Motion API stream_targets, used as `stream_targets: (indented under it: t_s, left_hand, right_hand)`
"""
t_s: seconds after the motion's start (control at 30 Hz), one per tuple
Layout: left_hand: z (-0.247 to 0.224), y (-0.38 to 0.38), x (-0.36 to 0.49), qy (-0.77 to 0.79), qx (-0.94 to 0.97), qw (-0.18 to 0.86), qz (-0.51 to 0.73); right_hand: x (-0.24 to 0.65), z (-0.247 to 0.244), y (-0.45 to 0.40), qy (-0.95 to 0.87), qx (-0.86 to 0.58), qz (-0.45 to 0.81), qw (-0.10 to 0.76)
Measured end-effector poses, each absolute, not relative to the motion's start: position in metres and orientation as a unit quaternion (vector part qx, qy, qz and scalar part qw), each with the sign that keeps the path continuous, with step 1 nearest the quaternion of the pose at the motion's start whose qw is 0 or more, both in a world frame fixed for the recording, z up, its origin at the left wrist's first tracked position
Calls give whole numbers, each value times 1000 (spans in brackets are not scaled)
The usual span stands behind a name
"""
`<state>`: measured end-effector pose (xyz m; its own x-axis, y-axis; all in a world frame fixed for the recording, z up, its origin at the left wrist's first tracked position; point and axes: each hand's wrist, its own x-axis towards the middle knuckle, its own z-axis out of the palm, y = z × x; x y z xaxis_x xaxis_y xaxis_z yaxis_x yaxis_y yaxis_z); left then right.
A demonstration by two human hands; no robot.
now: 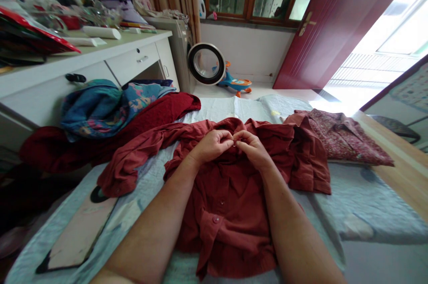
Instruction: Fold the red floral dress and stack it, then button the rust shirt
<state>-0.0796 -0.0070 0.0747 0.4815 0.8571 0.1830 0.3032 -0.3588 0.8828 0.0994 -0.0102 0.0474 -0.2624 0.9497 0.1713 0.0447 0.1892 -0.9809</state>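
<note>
A rust-red button-up shirt (234, 195) lies spread in front of me, its collar away from me and its sleeves out to both sides. My left hand (214, 145) pinches the shirt near the collar, thumb against forefinger. Right beside it, my right hand (250, 146) is closed in the same way, and the fingertips of both hands nearly meet over the front edge. What exactly lies between the fingertips is too small to tell. Lower on the shirt front, buttons (216, 220) show.
A pale blue sheet (334, 212) lies under the shirt. To the right rests a folded patterned garment (347, 137); to the left are dark red cloth (160, 112) and a blue bundle (96, 110). Beyond stand a cluttered desk (133, 47) and a washing machine with its round door (219, 74) open.
</note>
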Motion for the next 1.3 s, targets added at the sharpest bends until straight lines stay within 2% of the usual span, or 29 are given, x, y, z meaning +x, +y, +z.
stream_targets:
  t_s: [0.13,0.33,0.47,0.93,1.03,1.3]
  left_hand:
    - [73,-7,-77,391,737,427,349]
    - [67,-6,-78,382,660,524,379]
    - [63,-4,-79,385,650,542,368]
    - [66,-1,-86,424,758,393,303]
    - [65,0,-87,420,776,368,293]
    - [66,1,-86,424,786,289,345]
  right_hand:
    - [100,49,-11,-613,-385,529,443]
    - [100,52,-13,-615,-370,545,434]
    - [100,52,-13,-612,-379,534,444]
    - [99,48,-11,-603,-387,504,483]
    - [99,43,-9,-613,-390,505,467]
    - [100,43,-4,-727,-417,284,465]
